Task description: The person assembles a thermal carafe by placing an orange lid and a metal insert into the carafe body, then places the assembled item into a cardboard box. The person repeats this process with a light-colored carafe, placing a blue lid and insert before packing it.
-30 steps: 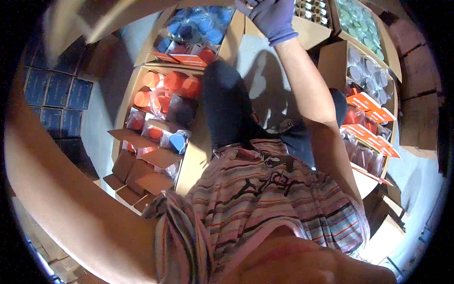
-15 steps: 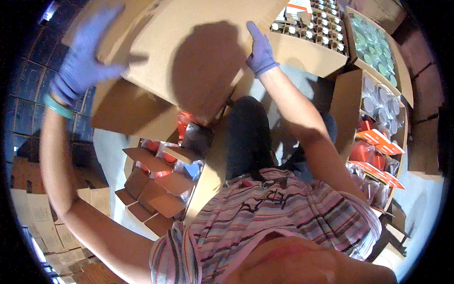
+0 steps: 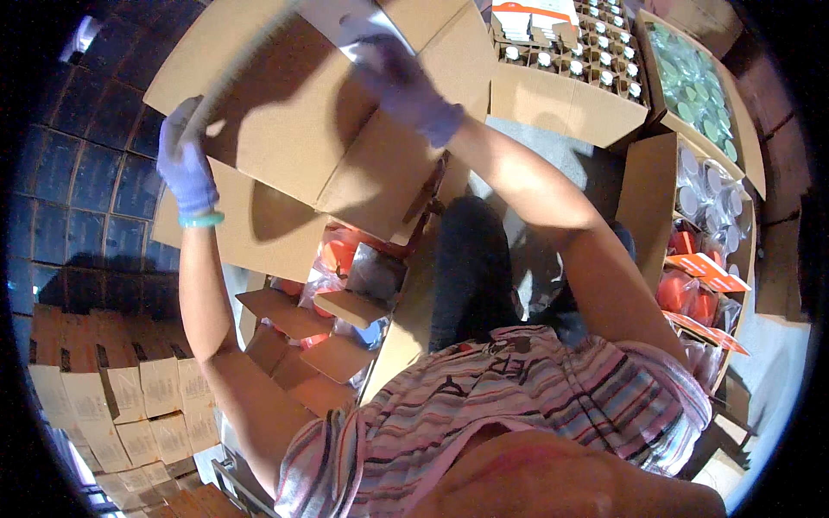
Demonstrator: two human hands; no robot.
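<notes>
Above the large carton (image 3: 298, 147), the right hand (image 3: 401, 91) had fingers seemingly closed on a blurred pale object (image 3: 344, 23); by its left edge, the left hand's (image 3: 187, 164) fingers were bent, hold unclear. Loose steadying could have tipped it onto red bagged goods (image 3: 337, 256) at its near edge.

Wearing purple close-fitting gloves (image 3: 188, 177), pale-green smooth bangle (image 3: 201, 221) (L), multicol. horiz.-striped short-slv tee (image 3: 553, 401) w/ blk lettering (image 3: 505, 366), dk trousers (image 3: 469, 268).
</notes>
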